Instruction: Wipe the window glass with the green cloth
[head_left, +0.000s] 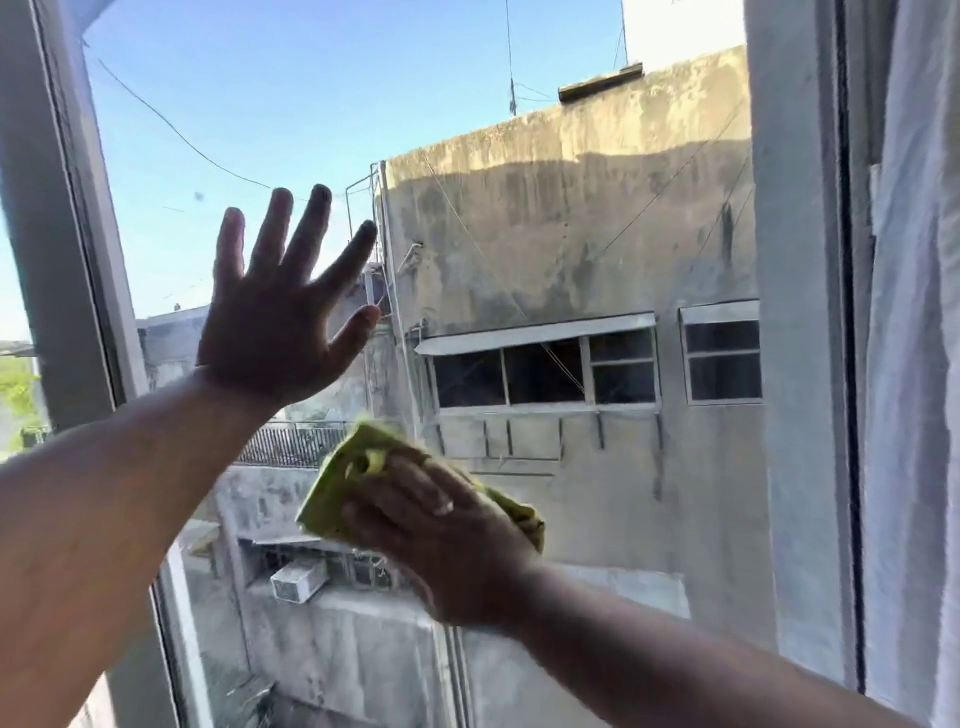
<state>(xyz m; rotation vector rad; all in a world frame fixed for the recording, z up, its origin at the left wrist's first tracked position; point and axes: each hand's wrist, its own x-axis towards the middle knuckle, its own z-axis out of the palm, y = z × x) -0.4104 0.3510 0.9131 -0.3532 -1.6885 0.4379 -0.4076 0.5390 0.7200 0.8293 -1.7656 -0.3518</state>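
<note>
The window glass (545, 218) fills the middle of the view, with a stained grey building and blue sky behind it. My right hand (447, 530) presses a folded green cloth (348, 478) flat against the lower middle of the pane; the cloth sticks out to the upper left of my fingers and a little to the right. My left hand (280, 312) is held up with its fingers spread, palm toward the glass, above and left of the cloth. It holds nothing.
A grey window frame (78, 249) slants along the left edge. The right frame post (800, 312) stands beyond the pane, with a white curtain (914, 364) hanging at the far right. A small dark speck (199, 196) marks the glass at upper left.
</note>
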